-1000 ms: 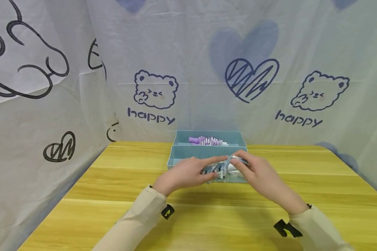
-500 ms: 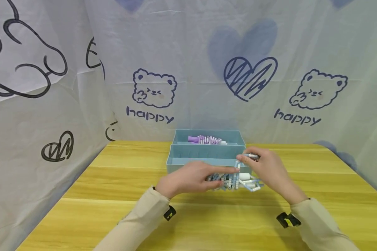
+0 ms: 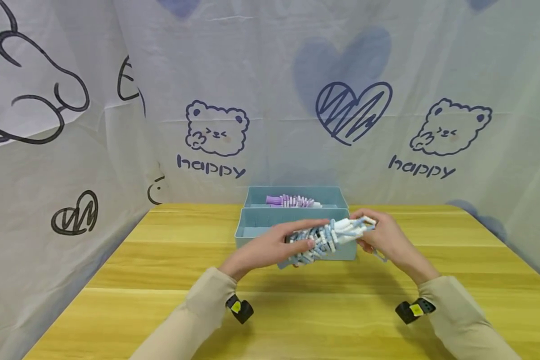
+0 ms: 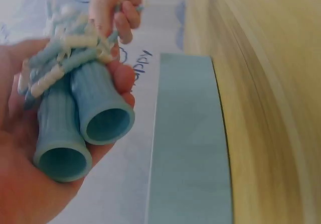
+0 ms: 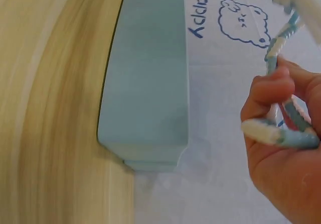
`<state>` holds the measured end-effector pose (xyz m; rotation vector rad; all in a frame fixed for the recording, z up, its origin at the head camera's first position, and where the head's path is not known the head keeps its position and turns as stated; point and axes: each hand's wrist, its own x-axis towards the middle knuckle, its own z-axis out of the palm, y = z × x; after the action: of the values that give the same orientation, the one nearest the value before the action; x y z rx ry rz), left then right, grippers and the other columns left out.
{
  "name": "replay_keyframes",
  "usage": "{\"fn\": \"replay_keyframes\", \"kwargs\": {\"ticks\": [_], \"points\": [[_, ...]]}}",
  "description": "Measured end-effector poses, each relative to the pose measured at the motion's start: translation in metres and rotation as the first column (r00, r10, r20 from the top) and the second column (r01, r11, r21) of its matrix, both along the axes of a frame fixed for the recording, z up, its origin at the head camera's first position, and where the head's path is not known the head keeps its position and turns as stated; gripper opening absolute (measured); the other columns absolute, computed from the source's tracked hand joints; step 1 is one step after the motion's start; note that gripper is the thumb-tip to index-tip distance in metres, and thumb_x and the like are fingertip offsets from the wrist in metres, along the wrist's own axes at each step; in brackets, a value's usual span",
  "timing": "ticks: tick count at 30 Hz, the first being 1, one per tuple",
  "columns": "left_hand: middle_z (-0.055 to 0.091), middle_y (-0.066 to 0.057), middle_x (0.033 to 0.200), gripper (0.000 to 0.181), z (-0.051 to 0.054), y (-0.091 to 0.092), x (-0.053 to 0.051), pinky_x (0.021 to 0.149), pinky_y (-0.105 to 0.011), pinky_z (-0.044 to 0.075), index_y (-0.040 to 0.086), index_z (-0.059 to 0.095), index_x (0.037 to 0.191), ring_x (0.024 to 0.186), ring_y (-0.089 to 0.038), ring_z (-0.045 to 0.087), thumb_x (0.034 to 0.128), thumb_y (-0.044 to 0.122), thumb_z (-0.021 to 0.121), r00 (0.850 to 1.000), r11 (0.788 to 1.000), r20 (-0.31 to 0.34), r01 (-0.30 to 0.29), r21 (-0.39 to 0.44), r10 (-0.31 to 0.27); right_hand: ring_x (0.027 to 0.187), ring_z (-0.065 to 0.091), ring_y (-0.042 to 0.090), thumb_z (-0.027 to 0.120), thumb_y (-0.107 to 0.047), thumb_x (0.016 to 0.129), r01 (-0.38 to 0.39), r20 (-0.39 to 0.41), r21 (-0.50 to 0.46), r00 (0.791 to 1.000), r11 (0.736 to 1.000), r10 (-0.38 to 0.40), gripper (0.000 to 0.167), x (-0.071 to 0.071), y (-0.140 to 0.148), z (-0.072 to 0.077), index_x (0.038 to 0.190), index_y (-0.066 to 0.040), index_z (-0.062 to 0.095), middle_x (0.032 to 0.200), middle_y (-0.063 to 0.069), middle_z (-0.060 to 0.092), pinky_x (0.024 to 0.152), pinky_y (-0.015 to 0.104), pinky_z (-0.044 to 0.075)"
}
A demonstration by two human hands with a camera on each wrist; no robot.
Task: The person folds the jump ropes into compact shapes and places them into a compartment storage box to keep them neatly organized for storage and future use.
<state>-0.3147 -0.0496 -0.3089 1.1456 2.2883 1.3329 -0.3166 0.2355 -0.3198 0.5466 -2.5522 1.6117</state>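
A blue-and-white beaded jump rope [image 3: 317, 241] is wound around its own two handles, above the front of the blue storage box. My left hand [image 3: 263, 248] grips the bundle, thumb on the near side. In the left wrist view, the hollow ends of two light-blue handles [image 4: 95, 96] point toward the camera, side by side in that palm. At the bundle's other end, my right hand [image 3: 387, 239] holds a loose beaded length of the rope [image 5: 281, 135] between curled fingers. Part of that length loops over the fingers. The tucked part of the rope is hidden.
Two blue storage boxes [image 3: 297, 214] stand one behind the other on the wooden table [image 3: 198, 290]. A purple-and-white beaded jump rope [image 3: 292, 201] lies in the rear one. A white patterned cloth [image 3: 274, 75] hangs close behind them.
The right hand pulled a strand out to the right, and it now holds the strand beyond the bundle's end. The bundle has tilted, its white end now raised to the right.
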Motion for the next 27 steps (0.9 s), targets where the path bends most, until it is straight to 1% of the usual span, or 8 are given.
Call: {"fn": "replay_keyframes", "kwargs": {"ticks": [4, 8, 11, 17, 21, 23, 24, 27], "points": [[0.043, 0.0, 0.145, 0.051, 0.0, -0.002, -0.003, 0.074, -0.052, 0.055, 0.053, 0.035, 0.146, 0.084, -0.035, 0.068, 0.101, 0.04, 0.054, 0.985, 0.989, 0.159, -0.09, 0.12, 0.071, 0.063, 0.056, 0.023, 0.067, -0.021, 0.095, 0.01, -0.051, 0.047, 0.999, 0.999, -0.008, 0.022, 0.002, -0.003, 0.002, 0.109, -0.005, 0.068, 0.077, 0.018, 0.061, 0.054, 0.033, 0.047], [0.018, 0.014, 0.16, 0.06, -0.001, -0.002, -0.001, 0.096, -0.055, 0.045, 0.061, 0.021, 0.146, 0.12, -0.036, 0.056, 0.1002, 0.043, 0.054, 0.989, 0.992, 0.081, -0.127, -0.013, 0.127, 0.074, 0.064, 0.026, 0.068, -0.018, 0.094, 0.043, -0.146, 0.133, 0.989, 0.99, -0.024, 0.019, 0.009, -0.011, 0.006, 0.109, -0.007, 0.072, 0.089, 0.013, 0.069, 0.061, 0.031, 0.052], [0.019, 0.013, 0.16, 0.059, -0.001, 0.0, 0.001, 0.104, -0.055, 0.036, 0.064, 0.018, 0.145, 0.136, -0.031, 0.039, 0.1003, 0.046, 0.052, 0.992, 0.986, -0.013, -0.123, -0.11, 0.122, 0.081, 0.068, 0.024, 0.067, -0.012, 0.093, 0.044, -0.179, 0.158, 0.984, 0.986, -0.015, 0.023, 0.013, -0.016, 0.008, 0.114, -0.003, 0.07, 0.099, 0.009, 0.072, 0.068, 0.033, 0.056], [0.041, 0.002, 0.15, 0.051, 0.0, 0.005, 0.002, 0.088, -0.045, 0.05, 0.055, 0.032, 0.146, 0.107, -0.021, 0.06, 0.102, 0.039, 0.052, 0.989, 0.989, -0.028, -0.146, -0.036, 0.145, 0.098, 0.068, 0.024, 0.07, -0.015, 0.093, 0.044, -0.194, 0.143, 0.981, 0.989, -0.016, 0.039, 0.015, -0.022, 0.01, 0.129, -0.002, 0.061, 0.113, 0.011, 0.07, 0.077, 0.033, 0.056], [0.06, 0.0, 0.118, 0.052, 0.0, 0.007, 0.003, 0.064, -0.035, 0.052, 0.051, 0.032, 0.148, 0.067, -0.015, 0.058, 0.1027, 0.035, 0.052, 0.975, 0.98, -0.103, -0.197, -0.019, 0.194, 0.096, 0.069, 0.026, 0.067, -0.016, 0.095, 0.034, -0.147, 0.02, 0.989, 0.999, -0.03, 0.04, 0.015, -0.025, 0.01, 0.131, -0.001, 0.056, 0.119, 0.016, 0.062, 0.079, 0.033, 0.056], [0.062, 0.0, 0.098, 0.053, -0.002, 0.009, 0.003, 0.056, -0.032, 0.048, 0.05, 0.031, 0.149, 0.055, -0.014, 0.05, 0.1031, 0.034, 0.052, 0.952, 0.969, -0.196, -0.246, -0.028, 0.236, 0.093, 0.069, 0.026, 0.065, -0.014, 0.096, 0.034, -0.118, -0.075, 0.992, 0.997, -0.043, 0.038, 0.015, -0.027, 0.009, 0.128, 0.0, 0.051, 0.117, 0.017, 0.058, 0.08, 0.033, 0.056], [0.06, 0.0, 0.089, 0.053, -0.004, 0.01, 0.003, 0.053, -0.031, 0.046, 0.048, 0.031, 0.15, 0.052, -0.014, 0.047, 0.1033, 0.032, 0.052, 0.932, 0.961, -0.254, -0.274, -0.03, 0.258, 0.091, 0.07, 0.026, 0.065, -0.013, 0.096, 0.034, -0.1, -0.128, 0.994, 0.991, -0.047, 0.037, 0.015, -0.028, 0.008, 0.126, 0.002, 0.049, 0.114, 0.018, 0.057, 0.081, 0.034, 0.056], [0.052, -0.002, 0.08, 0.055, -0.007, 0.012, 0.003, 0.049, -0.028, 0.043, 0.042, 0.033, 0.151, 0.053, -0.013, 0.045, 0.1029, 0.026, 0.053, 0.841, 0.931, -0.436, -0.364, -0.021, 0.319, 0.089, 0.07, 0.023, 0.064, -0.015, 0.097, 0.041, -0.076, -0.24, 0.995, 0.97, -0.061, 0.034, 0.015, -0.029, 0.006, 0.119, 0.007, 0.05, 0.108, 0.018, 0.062, 0.082, 0.034, 0.055]]}}
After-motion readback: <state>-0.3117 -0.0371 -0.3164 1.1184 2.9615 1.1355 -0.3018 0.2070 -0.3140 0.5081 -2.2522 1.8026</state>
